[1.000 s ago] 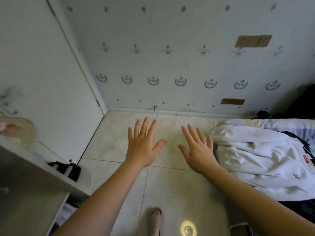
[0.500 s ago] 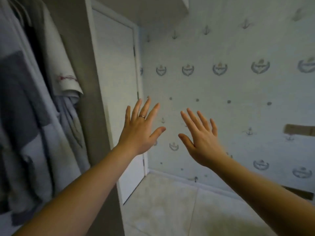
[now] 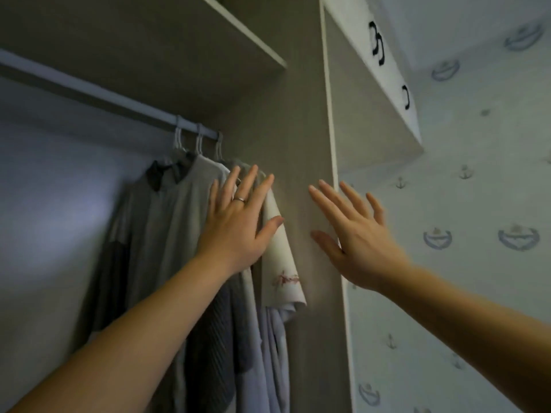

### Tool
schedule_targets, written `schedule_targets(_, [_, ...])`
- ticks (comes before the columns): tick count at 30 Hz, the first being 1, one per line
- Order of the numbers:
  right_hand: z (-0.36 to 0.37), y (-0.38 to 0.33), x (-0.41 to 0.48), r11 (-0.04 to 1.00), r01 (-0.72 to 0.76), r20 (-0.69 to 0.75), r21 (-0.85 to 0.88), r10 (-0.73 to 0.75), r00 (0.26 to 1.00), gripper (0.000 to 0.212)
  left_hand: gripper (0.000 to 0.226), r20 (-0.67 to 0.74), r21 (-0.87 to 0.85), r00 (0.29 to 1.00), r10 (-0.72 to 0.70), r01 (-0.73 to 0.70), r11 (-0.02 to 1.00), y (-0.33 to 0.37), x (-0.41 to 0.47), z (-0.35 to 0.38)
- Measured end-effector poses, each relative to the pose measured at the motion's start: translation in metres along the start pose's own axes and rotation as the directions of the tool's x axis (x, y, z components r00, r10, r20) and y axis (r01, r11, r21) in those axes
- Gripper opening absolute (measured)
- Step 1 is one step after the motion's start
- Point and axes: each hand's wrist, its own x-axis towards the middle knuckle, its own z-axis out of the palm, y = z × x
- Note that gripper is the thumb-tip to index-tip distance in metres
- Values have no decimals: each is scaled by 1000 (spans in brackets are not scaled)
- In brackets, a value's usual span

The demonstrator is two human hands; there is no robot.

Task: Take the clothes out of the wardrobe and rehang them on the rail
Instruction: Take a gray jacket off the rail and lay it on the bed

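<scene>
Wardrobe (image 3: 304, 114): open, grey-brown interior, seen from below; a shelf (image 3: 208, 34) spans the top. Right of its side panel, a wall (image 3: 477, 263) papered with small anchor motifs; above that, a white overhead cupboard (image 3: 351, 13) with black handles (image 3: 377, 43).

Clothes (image 3: 167, 234): hanging inside the wardrobe, bunched at the right end of the rail (image 3: 98, 93), against the side panel. Frontmost is a grey shirt (image 3: 179, 219) with a dark collar; rightmost, a cream short-sleeved garment (image 3: 280, 263) with a reddish mark near the sleeve hem. Darker and pale blue fabric hangs between and below them. Frame is soft with blur.

Left hand (image 3: 235, 228): raised, fingers straight and spread, holding nothing. It sits in front of the garments' shoulders; contact with the fabric cannot be determined.

Right hand (image 3: 357, 239): raised beside it, fingers also straight and spread, holding nothing, in front of the side panel's front edge.

Hangers (image 3: 198, 141): three pale hooks over the rail.

Ring (image 3: 239, 199): on a left-hand finger.
</scene>
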Motion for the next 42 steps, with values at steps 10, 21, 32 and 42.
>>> schedule_targets(10, [33, -75, 157, 987, 119, -122, 104, -106, 987, 61, 69, -21, -67, 926, -377, 374, 925, -154, 30, 6])
schedule_targets(21, [49, -142, 265, 998, 62, 3, -1, -62, 998, 20, 116, 198, -464, 766, -612, 623, 630, -253, 34, 48])
schedule_targets(32, [56, -183, 296, 996, -86, -21, 4, 86, 996, 30, 105, 365, -563, 735, -571, 663, 494, -240, 27, 60])
schedule_targets(42, [48, -179, 298, 985, -65, -81, 158, 79, 994, 14, 110, 389, -537, 728, -564, 677, 503, -240, 41, 51])
